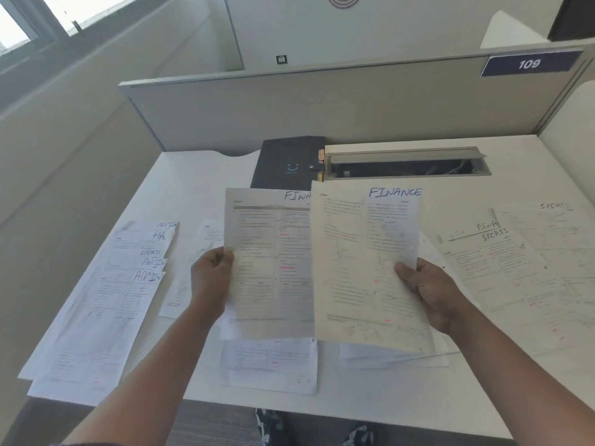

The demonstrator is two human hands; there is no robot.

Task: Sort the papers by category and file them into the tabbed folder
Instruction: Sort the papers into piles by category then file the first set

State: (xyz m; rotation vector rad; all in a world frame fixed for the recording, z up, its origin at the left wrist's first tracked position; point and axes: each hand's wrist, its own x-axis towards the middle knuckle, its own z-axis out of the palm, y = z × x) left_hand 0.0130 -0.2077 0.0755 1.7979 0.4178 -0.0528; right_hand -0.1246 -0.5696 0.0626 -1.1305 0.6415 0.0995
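Our left hand (211, 278) and right hand (431, 294) each pinch a white printed FINANCE sheet (363, 265); loose grip risks dropping them onto mixed piles before the closed black tabbed folder (286, 162).

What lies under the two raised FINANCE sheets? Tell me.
Under the left sheet and right sheet, more printed papers lie on the desk. Only their lower edges show; their headings are covered.

Matt printed paper sheets (365, 268) are lying on a smooth, matt white worktop (193, 188); the dark folder (286, 162) is showing a dull finish, the cable tray (405, 154) brushed metal.
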